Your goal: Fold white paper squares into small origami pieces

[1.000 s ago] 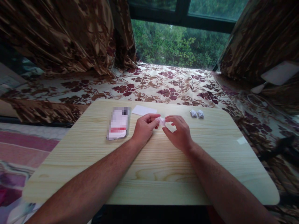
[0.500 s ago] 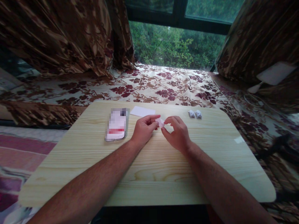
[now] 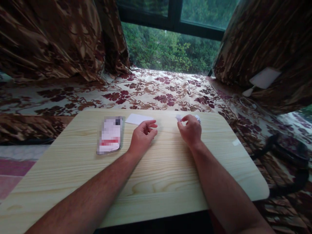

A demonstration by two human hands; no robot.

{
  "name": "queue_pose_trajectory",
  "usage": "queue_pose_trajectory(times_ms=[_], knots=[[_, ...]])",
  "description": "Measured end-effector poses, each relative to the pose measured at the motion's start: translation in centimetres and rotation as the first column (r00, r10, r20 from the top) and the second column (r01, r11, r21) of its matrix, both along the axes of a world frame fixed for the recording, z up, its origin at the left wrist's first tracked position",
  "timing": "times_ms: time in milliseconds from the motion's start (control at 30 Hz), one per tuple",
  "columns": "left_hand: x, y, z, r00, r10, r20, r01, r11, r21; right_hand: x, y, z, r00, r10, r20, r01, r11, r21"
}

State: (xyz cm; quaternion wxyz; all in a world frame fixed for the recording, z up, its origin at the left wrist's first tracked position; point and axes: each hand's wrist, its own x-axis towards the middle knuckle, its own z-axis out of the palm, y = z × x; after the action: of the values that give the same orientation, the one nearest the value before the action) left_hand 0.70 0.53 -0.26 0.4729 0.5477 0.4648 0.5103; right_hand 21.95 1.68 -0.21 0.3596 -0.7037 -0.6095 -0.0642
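My right hand (image 3: 191, 130) pinches a small piece of folded white paper (image 3: 178, 118) between thumb and fingertips, over the far part of the wooden table (image 3: 165, 162). Behind its knuckles, mostly hidden, more folded white paper (image 3: 199, 119) shows at the far right. My left hand (image 3: 144, 136) hovers left of centre with nothing in it, fingers curled loosely and apart from the thumb. Just beyond the left hand lies a stack of white paper (image 3: 137, 119), partly covered by the fingers.
A phone (image 3: 110, 135), blurred in the picture, lies at the left of the table. A small white scrap (image 3: 236, 142) sits near the right edge. Past the table are a flower-patterned cloth (image 3: 156, 87), curtains (image 3: 73, 39) and a white lamp (image 3: 265, 78).
My left hand has let go of the folded paper. My right hand has carried it right, towards the other folded pieces. The view has turned slightly to the right.
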Motion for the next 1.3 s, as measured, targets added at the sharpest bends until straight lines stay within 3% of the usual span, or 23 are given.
queue_pose_trajectory(times_ms=[167,333,433,533,633,867,1300], knots=[[-0.1,0.2,-0.4,1.000,-0.019,-0.014,0.019,1.000,-0.012,1.3,1.0,-1.2,0.992,-0.119,0.052,0.123,0.988,-0.090],[0.0,0.2,-0.3,1.000,-0.017,-0.025,0.016,0.999,-0.030,1.4,1.2,-1.6,0.986,-0.150,0.068,0.157,0.980,-0.126],[0.0,0.1,-0.3,0.999,-0.022,-0.028,0.022,0.999,-0.030,0.9,0.8,-1.2,0.987,-0.125,0.104,0.137,0.984,-0.112],[0.0,0.1,-0.3,0.999,-0.024,-0.033,0.022,0.999,-0.036,-0.3,-0.2,-0.5,0.986,0.008,0.166,0.016,0.990,-0.142],[0.0,0.0,-0.2,0.999,-0.025,-0.039,0.023,0.999,-0.043,-1.7,-1.2,0.1,0.973,0.066,0.222,-0.022,0.980,-0.196],[0.0,0.1,-0.2,0.995,-0.033,-0.093,0.032,0.999,-0.014,-2.4,-2.0,0.7,0.965,0.025,0.260,0.042,0.968,-0.249],[-0.2,0.3,-0.5,0.993,-0.048,-0.109,0.042,0.998,-0.052,-2.0,-1.0,0.4,0.968,0.009,0.252,0.090,0.921,-0.378]])
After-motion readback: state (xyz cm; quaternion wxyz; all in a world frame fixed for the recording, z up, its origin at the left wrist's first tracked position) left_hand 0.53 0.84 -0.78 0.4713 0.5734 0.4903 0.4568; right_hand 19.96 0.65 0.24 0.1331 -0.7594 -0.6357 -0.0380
